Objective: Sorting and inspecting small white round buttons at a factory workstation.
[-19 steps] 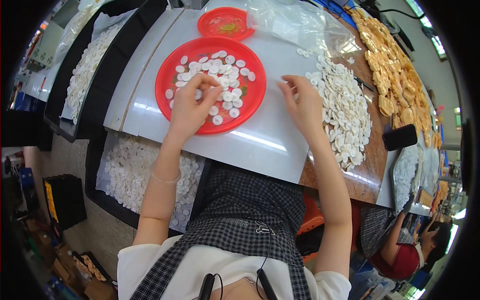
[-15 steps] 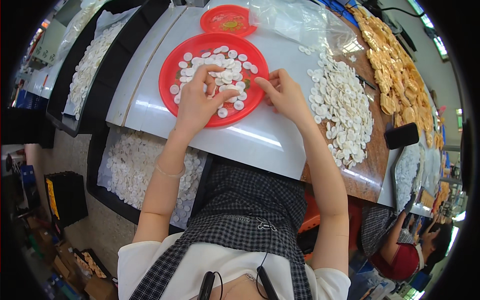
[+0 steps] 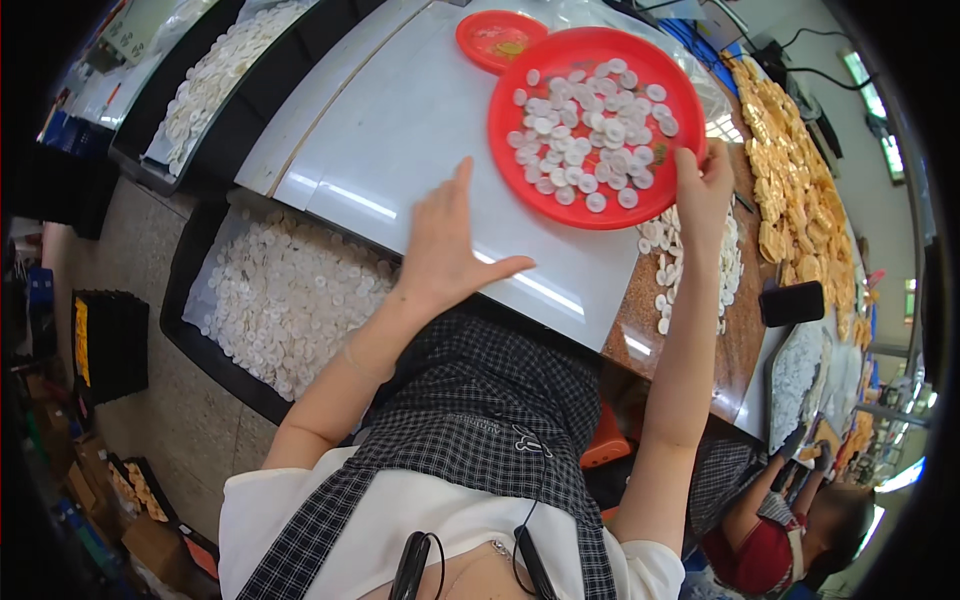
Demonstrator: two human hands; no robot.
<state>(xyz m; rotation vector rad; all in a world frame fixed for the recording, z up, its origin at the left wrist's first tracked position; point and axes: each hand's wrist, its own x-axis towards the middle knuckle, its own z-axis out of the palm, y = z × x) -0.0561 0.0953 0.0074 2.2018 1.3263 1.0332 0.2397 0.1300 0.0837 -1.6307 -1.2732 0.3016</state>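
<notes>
L hand (image 3: 438, 245) is hovering open, thumb spread, nr table (image 3: 350, 150) edge; R hand (image 3: 706, 190) is gripping red plate's (image 3: 650, 58) R rim, plate w/ white discs (image 3: 574, 158) prob. being held above table.

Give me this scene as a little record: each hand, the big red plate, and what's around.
Left hand: open, nothing visible in it
Right hand: gripping the large red plate at its right edge
Plate contents: many round white pieces
Beyond plate: small red plate
Right side: pile of white pieces, black phone-like object
Lower left: black bin of white pieces
</notes>
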